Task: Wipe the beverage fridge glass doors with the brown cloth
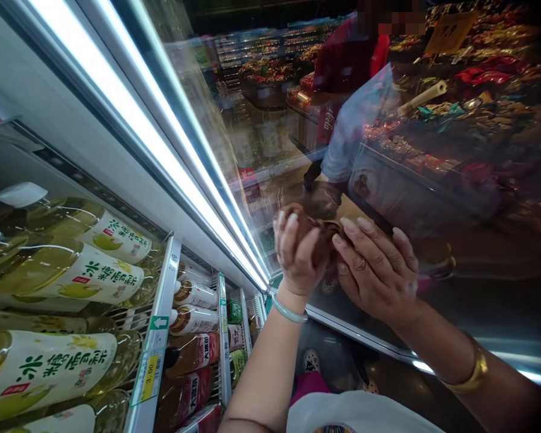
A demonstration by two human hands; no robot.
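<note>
My left hand [300, 255], with a pale green bangle [288, 308] at its wrist, is raised in front of a glass door [270, 150]. Its fingers are bent and apart, up by the pane. Close beside it, my right hand [379, 276] has its fingers stretched out, tips at the glass. A gold bracelet [471, 373] circles that wrist. Brownish shapes just beyond the fingertips look like the hands' reflection; I make out no object in either hand.
Left of me, cooler shelves hold pear-drink bottles [58, 367] and smaller tea bottles [193, 355]. A price rail [151, 367] edges the shelf. A bright light strip [162, 150] runs along the cooler frame. The glass shows a person in red [347, 60] and bins of wrapped goods [410, 150].
</note>
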